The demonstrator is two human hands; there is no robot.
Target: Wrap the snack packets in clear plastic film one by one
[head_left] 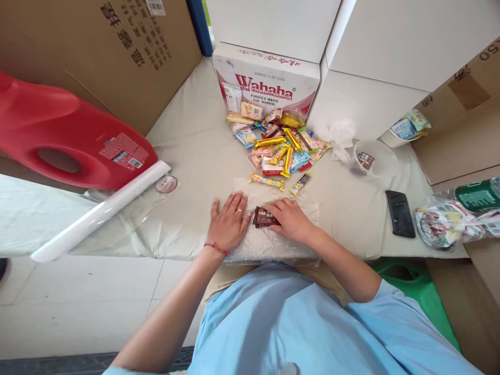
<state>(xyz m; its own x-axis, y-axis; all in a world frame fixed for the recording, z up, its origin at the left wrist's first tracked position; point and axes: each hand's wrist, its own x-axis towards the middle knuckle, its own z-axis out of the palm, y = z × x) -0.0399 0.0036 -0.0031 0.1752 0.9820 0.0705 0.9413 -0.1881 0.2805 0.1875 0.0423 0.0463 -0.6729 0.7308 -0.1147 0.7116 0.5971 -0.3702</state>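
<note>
Packets in dark wrappers sit on plastic film at the counter's near side, gripped by our curled right hand; our left hand lies flat, spread, empty. We seem to be positioning them; adjusting calls for a steady hold.

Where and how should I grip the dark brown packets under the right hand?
Probably pinch the dark brown packets by their exposed left end, coming from the left hand's side: they lie flat, and the right hand covers their other end.
</note>
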